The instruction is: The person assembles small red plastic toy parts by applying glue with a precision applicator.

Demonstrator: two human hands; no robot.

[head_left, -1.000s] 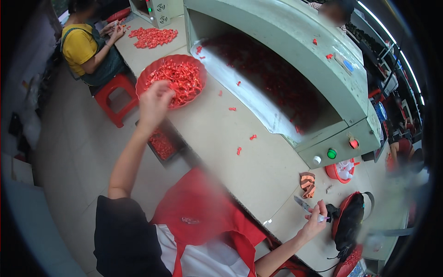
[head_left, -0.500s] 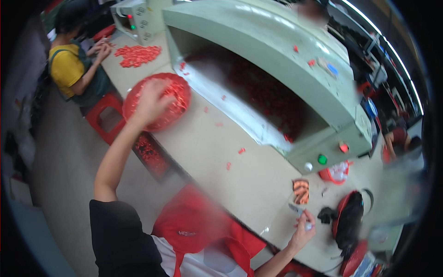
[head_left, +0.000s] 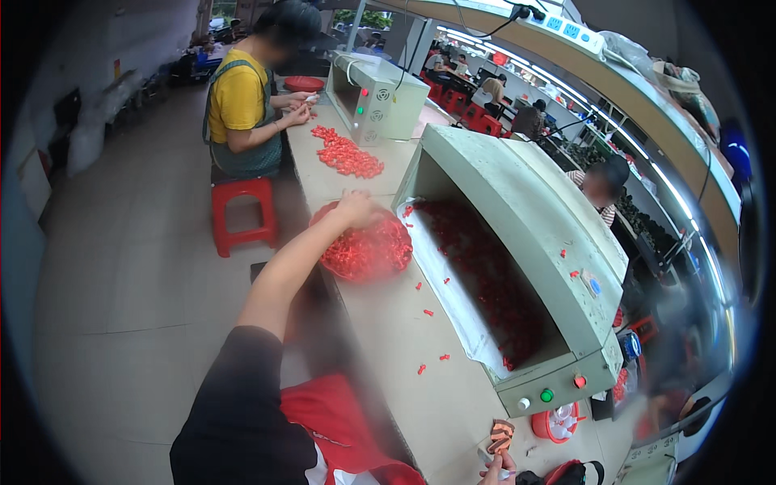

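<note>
My left hand point(head_left: 356, 208) reaches over the far side of a round red basket point(head_left: 322, 214), its fingers pointing down and blurred. Whether they hold anything, I cannot make out. Many small red pieces point(head_left: 373, 249) fill the basket. At the lower edge, my right hand point(head_left: 499, 469) is partly cut off, its fingers closed round a small pale-handled tool point(head_left: 485, 456) with a grey flat end. An orange and black striped piece point(head_left: 501, 435) lies on the table just beyond it.
A pale green machine point(head_left: 517, 194) with a wide opening stands right of the basket, red pieces inside. Loose red pieces point(head_left: 428, 313) dot the table point(head_left: 396, 356). Across the table end, a co-worker point(head_left: 246, 105) sits by a red pile point(head_left: 347, 153). A small red tub point(head_left: 554, 424) stands near my right hand.
The view has swung upward and to the left, so the right hand now sits at the lower edge. My left hand has shifted to the basket's far side.
</note>
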